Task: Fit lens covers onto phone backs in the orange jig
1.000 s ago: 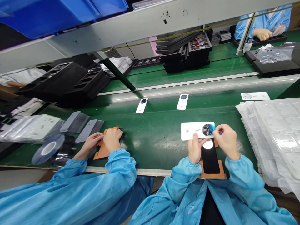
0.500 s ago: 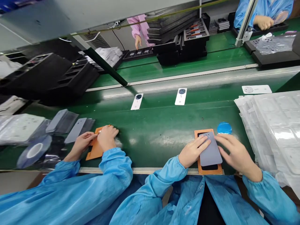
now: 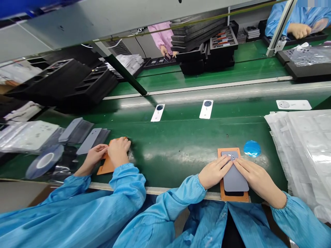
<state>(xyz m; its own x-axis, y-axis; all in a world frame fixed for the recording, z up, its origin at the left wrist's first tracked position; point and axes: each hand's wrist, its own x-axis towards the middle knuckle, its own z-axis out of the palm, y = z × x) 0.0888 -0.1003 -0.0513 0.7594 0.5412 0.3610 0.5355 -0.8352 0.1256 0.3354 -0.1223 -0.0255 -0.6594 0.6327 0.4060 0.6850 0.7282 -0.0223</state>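
A grey phone back panel [image 3: 235,179] with small holes near its top lies over an orange frame [image 3: 245,198] at the bench's front edge. Its lower end sits slightly askew, with a dark recess showing below. From the left, my left hand [image 3: 213,171] lays stretched fingers on the panel's upper part. My right hand [image 3: 261,177] rests extended fingers on the upper right, its fingertips close to those of the left. Both thumbs are mostly hidden. Beyond the frame lies a round blue film piece [image 3: 252,148].
At left, a co-worker's hands [image 3: 117,151] work over another orange frame [image 3: 105,166], near grey panels [image 3: 89,141] and a tape roll [image 3: 44,161]. White cards [image 3: 157,113] lie farther back. Clear plastic trays [image 3: 310,155] are stacked at right. A post [image 3: 126,75] stands behind.
My right hand has moved in from beside the panel and now lays its fingers on it. My left fingers stay on the panel's upper part. The view has shifted slightly.
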